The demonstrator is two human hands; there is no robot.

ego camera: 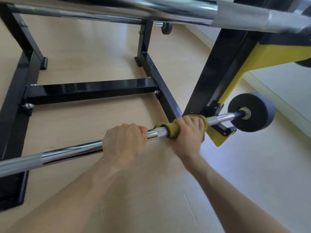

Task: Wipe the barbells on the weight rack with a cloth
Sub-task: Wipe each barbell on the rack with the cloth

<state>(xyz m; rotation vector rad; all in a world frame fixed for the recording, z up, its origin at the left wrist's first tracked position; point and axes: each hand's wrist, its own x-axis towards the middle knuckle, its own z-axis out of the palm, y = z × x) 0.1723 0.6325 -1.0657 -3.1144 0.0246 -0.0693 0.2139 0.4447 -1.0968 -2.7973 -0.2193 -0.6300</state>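
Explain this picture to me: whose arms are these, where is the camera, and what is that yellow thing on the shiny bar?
There is no machine here. A person wears the camera on their head, looking down at their own hands. The left hand grips a chrome barbell bare. The right hand holds a yellow cloth wrapped round the same bar, for wiping it. The bar rests low on a black and yellow rack, with a dark weight disc at its end. Another barbell lies above.
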